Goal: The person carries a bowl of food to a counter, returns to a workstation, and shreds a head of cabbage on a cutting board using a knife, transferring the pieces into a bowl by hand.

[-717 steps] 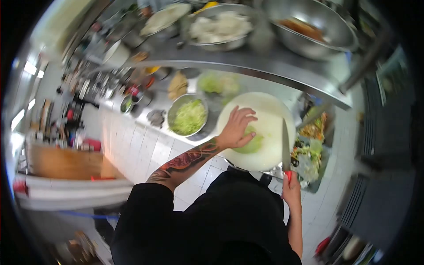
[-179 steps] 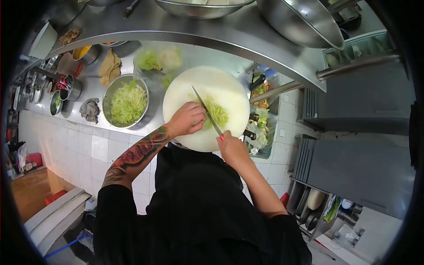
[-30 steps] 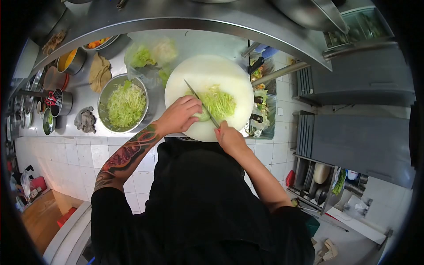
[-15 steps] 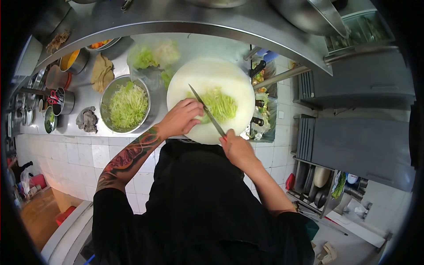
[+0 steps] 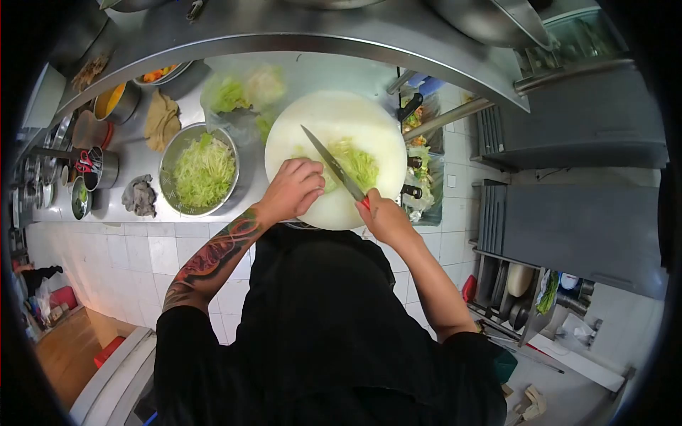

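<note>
A round white cutting board (image 5: pixel 305 117) carries a pile of shredded green lettuce (image 5: pixel 357 162). My right hand (image 5: pixel 386 216) is wrapped round the red handle of a long kitchen knife (image 5: pixel 332 163). Its blade slants across the board, its tip pointing up and left, between the shreds and my left hand (image 5: pixel 293 188). With curled fingers, my left hand presses on uncut lettuce at the board's lower left; most of that piece is hidden under the fingers. Left of the board stands a steel bowl (image 5: pixel 165 186) full of shredded lettuce.
Behind the board lies a clear plastic bag (image 5: pixel 213 92) with lettuce in it. A tan cloth (image 5: pixel 163 121) and a grey cloth (image 5: pixel 139 195) lie near the bowl. A steel shelf (image 5: pixel 298 44) overhangs the counter. Black-handled knives (image 5: pixel 410 106) hang at the board's right, beside bagged scraps (image 5: pixel 424 192).
The knife's handle has shifted slightly up and right, and more of the blade's flat face shows. My left hand sits a little further left, apart from the blade.
</note>
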Motion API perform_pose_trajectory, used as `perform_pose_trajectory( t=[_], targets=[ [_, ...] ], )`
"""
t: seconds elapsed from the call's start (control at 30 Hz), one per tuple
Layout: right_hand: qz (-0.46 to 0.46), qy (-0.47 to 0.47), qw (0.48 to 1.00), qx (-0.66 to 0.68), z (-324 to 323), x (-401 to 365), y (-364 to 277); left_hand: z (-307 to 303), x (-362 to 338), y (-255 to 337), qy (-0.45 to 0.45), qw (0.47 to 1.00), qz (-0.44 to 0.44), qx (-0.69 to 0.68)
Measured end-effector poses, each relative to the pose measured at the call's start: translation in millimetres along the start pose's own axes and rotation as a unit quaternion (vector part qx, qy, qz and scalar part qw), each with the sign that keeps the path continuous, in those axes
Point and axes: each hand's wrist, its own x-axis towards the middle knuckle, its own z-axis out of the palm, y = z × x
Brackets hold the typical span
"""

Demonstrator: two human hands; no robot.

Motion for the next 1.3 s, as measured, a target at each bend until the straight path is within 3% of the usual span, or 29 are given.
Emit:
perform_pose_trajectory(
  t=[0.2, 0.37, 0.53, 0.67, 0.8, 0.93, 1.17, 1.3],
  targets=[
    [-0.001, -0.020, 0.999, -0.047, -26.6, -49.0, -21.3, 4.4, -5.4, -3.1, -0.019, 0.999, 0.017, 0.039],
    [-0.006, 0.013, 0.999, -0.048, 40.3, 6.2, -11.1, 6.2, -8.5, -6.6, -0.020, 0.999, 0.009, 0.028],
    [0.025, -0.028, 0.999, -0.034, -23.0, -34.1, -40.2, 7.3, -8.3, -7.3, -0.016, 1.000, 0.009, 0.021],
    [0.011, 0.002, 1.000, -0.021, 40.0, 10.1, -18.4, 8.0, -8.1, -6.6, 0.004, 1.000, 0.011, 0.026],
    [0.034, -0.036, 0.999, -0.006, -15.1, -21.5, -42.6, 5.0, -8.9, -8.1, -0.009, 1.000, 0.011, 0.005],
    [0.003, -0.009, 0.999, 0.031, 40.1, 17.1, -6.6, 2.7, -8.8, -4.6, -0.011, 0.999, -0.025, -0.038],
    [-0.007, -0.011, 0.997, -0.077, -25.9, -33.7, -20.6, -2.3, -6.9, -1.7, -0.021, 1.000, 0.015, 0.005],
    [-0.018, 0.007, 0.999, -0.041, -17.7, -50.3, -24.0, 0.0, -9.3, -3.4, -0.022, 1.000, 0.004, 0.007]
  ],
)
